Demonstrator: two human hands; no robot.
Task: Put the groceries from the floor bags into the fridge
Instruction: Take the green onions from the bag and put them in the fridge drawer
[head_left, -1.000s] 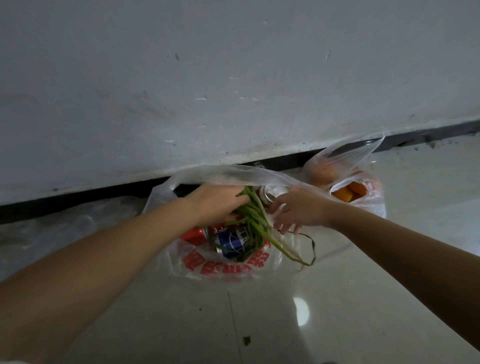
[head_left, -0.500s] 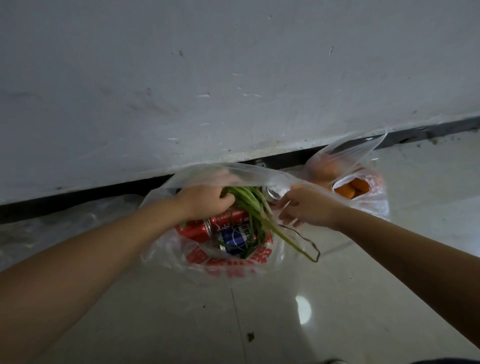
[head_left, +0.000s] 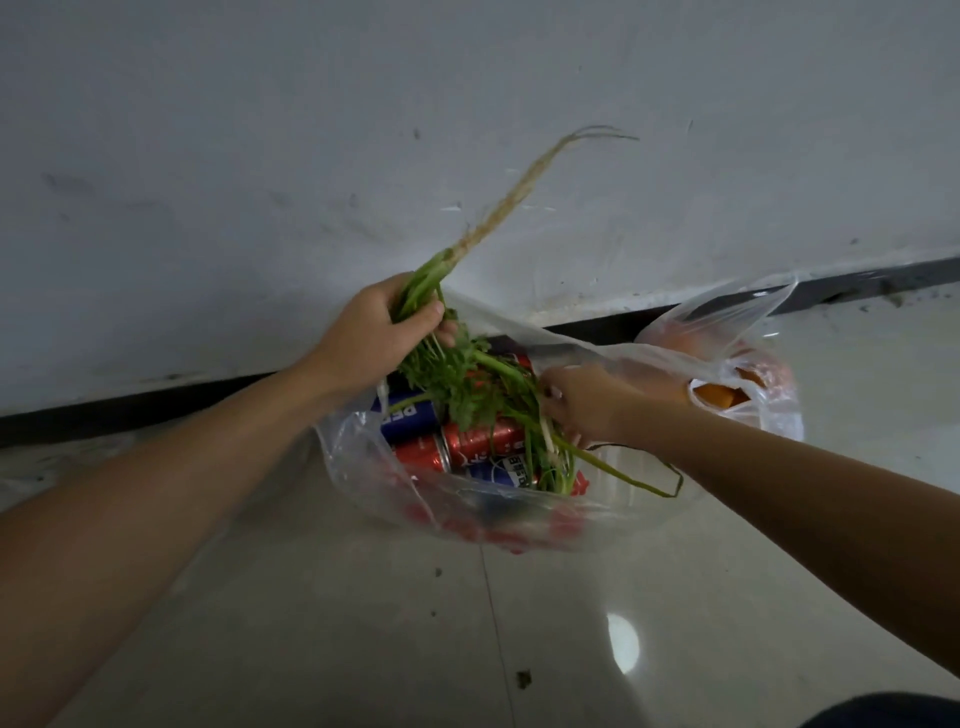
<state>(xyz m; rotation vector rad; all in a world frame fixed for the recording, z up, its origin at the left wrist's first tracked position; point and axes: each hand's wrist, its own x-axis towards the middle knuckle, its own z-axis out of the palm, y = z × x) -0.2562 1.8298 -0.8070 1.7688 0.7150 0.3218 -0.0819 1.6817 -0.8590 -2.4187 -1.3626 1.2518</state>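
While my left hand (head_left: 371, 332) grips the coriander bunch (head_left: 457, 374) above the can bag (head_left: 363, 467), my right hand (head_left: 587, 400) pinches its rim; next, lift the leaves clear.

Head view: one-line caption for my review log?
Left hand lifts rooted greens from can-filled bag; right hand holds it open.

Herbs (head_left: 467, 384): green leaves, pale tan roots. Cans (head_left: 480, 439): red & blue w/ white print. Bag (head_left: 363, 467): clear w/ red print. Wall (head_left: 260, 156): grey-white; black skirting (head_left: 130, 410).
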